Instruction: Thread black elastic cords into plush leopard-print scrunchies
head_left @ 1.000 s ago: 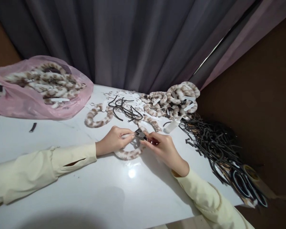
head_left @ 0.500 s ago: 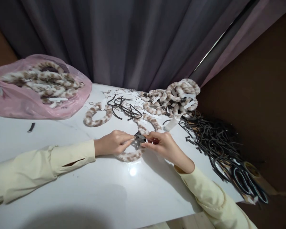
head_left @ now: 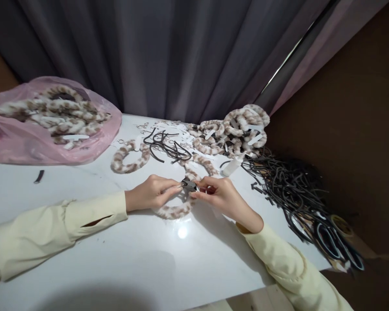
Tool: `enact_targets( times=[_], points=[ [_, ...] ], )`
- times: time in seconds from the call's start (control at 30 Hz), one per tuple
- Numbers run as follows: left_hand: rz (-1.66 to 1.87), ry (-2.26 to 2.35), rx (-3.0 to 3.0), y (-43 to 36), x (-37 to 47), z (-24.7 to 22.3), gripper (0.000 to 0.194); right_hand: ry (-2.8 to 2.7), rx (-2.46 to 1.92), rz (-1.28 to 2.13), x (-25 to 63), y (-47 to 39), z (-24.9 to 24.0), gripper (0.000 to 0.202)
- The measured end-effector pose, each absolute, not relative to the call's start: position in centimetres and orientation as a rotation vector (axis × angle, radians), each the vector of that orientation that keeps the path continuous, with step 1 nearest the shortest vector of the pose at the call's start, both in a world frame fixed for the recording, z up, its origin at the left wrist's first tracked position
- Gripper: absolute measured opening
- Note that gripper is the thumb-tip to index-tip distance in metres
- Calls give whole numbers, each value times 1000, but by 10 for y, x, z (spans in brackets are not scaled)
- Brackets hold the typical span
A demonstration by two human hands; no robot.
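My left hand (head_left: pixel 154 191) and my right hand (head_left: pixel 218 193) meet over the table, each with thumb and fingers pinched. Between them is a small, flat, dark grey piece (head_left: pixel 189 185), whose exact kind I cannot make out. The left fingertips press on its left end, the right ones on its right end. Just below it lies a fluffy white and brown ring (head_left: pixel 175 211), partly hidden by both hands. Behind the fingers another fluffy ring (head_left: pixel 207 163) rests on the table.
At the left a pink plastic bag (head_left: pixel 106 144) holds several fluffy rings. One tagged ring (head_left: pixel 118 160) lies nearer, beside black cords (head_left: pixel 164 144) and small metal clasps. More rings (head_left: pixel 246 123) are piled behind a white bottle (head_left: pixel 232 166). A black cord heap (head_left: pixel 278 181) covers the right edge.
The view has shifted slightly, so most things sit a little further left. Both hands keep their pinch on the dark grey piece, with hardly any movement between them.
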State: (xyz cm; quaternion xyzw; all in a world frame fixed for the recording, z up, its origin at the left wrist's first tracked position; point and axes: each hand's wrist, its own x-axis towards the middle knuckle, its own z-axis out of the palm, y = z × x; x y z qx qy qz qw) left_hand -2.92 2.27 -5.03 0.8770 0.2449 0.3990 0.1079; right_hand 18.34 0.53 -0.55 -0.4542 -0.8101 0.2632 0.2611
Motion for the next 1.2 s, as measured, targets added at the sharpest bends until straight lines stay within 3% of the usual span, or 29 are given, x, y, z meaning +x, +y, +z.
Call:
enact_targets(
  times=[0.57,1.2],
  points=[
    [1208,757,2550,23,-28,-53,21,-2247,-1194,560,182,0,-9,17],
    [1214,767,2529,23,-26,-53,20,-2232,-1242,606,185,0,-7,16]
  ],
)
